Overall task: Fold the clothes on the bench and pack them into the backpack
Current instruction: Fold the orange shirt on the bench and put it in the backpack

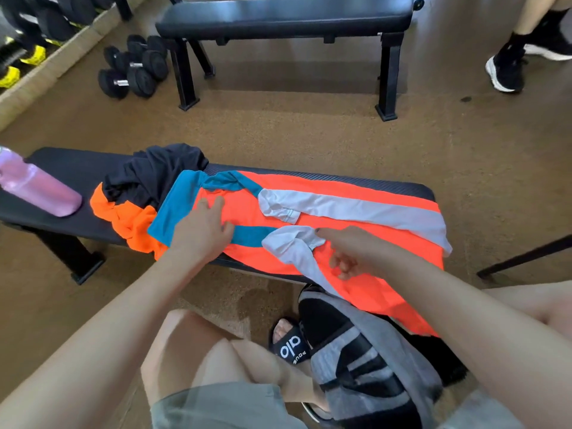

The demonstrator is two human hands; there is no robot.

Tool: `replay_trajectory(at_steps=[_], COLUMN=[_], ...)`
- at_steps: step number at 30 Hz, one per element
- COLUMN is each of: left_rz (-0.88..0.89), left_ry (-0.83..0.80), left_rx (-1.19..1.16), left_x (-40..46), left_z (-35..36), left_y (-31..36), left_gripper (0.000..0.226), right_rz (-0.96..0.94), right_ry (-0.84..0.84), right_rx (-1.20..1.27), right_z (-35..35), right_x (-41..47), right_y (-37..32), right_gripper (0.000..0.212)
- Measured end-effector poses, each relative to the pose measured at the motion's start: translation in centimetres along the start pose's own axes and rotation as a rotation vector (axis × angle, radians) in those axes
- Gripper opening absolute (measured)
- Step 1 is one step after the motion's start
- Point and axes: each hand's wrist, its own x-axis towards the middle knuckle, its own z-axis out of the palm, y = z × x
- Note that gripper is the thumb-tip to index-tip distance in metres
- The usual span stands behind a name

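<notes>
An orange shirt (356,243) with teal shoulders and white sleeves lies spread along the black bench (71,168), its hem hanging over the near edge. My left hand (201,230) presses flat on the shirt near its collar, fingers straight. My right hand (343,252) hovers over the near white sleeve (291,246), forefinger stretched towards it and the other fingers curled, holding nothing. A dark garment (154,174) and an orange one (130,224) lie crumpled at the shirt's left. The grey and black backpack (365,357) stands on the floor beneath, by my knees.
A pink water bottle (34,187) lies on the bench's left end. A second black bench (284,17) stands beyond, with dumbbells (133,69) at its left. Another person's feet in black shoes (507,72) are at the top right. A dark bar (526,255) crosses the right edge.
</notes>
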Motion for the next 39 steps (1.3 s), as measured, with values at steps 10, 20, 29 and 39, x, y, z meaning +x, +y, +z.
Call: replay_trajectory(at_steps=[10, 20, 29, 39], left_rz=[0.480, 0.513, 0.888, 0.810], left_ry=[-0.282, -0.238, -0.179, -0.168], left_rx=[-0.135, 0.020, -0.106, -0.159], left_x=[1.5, 0.6, -2.0, -1.6], left_z=[3.0, 1.6, 3.6, 3.0], left_y=[7.3, 7.1, 10.0, 10.7], left_gripper=[0.052, 0.044, 0.036, 0.032], right_rz=[-0.585, -0.617, -0.627, -0.596], right_ry=[0.464, 0.475, 0.358, 0.487], right_rx=[-0.984, -0.711, -0.822, -0.851], right_z=[2.3, 0.7, -2.7, -3.0], right_x=[-4.0, -4.7, -3.4, -6.2], right_y=[9.7, 10.0, 7.2, 11.3], right_gripper=[0.024, 0.006, 0.022, 0.041])
